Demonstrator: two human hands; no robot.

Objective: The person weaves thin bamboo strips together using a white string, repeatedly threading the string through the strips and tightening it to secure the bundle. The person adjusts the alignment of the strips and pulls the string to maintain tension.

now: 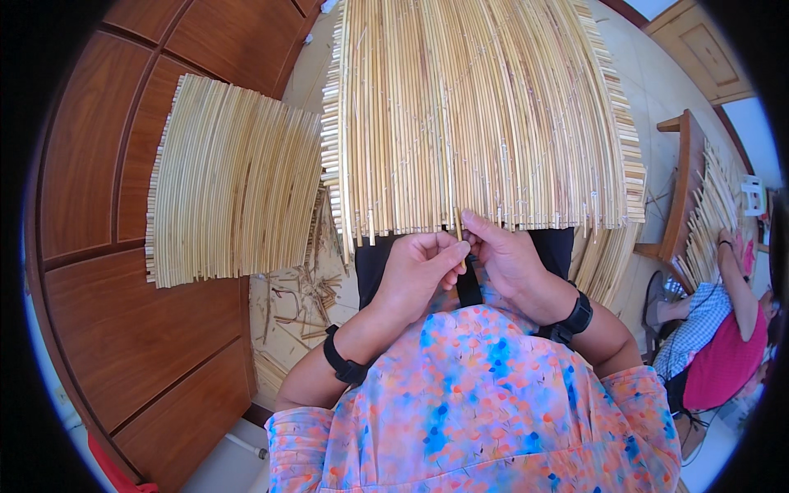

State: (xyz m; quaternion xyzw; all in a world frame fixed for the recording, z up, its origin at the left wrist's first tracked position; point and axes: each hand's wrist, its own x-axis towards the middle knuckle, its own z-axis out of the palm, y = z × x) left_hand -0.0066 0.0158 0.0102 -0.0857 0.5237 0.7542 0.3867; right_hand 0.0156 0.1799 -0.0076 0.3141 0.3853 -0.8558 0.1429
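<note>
A wide mat of straw-coloured reed stalks (485,115) lies in front of me, the stalk ends forming an uneven near edge. One thin stalk (459,220) sticks out past that edge toward me. My left hand (421,267) is closed in a pinch on its near end. From the other side my right hand (511,261) closes on the same stalk, thumb pointing up along it. The fingertips of both hands nearly meet, and the curled fingers beneath are partly hidden.
A smaller reed mat (230,185) leans against brown wooden panels (140,337) at left. Broken stalk pieces (300,304) litter the floor. More stalks (604,267) lie under the mat's right side. At far right, a person (731,353) works over stalks on a wooden table (678,193).
</note>
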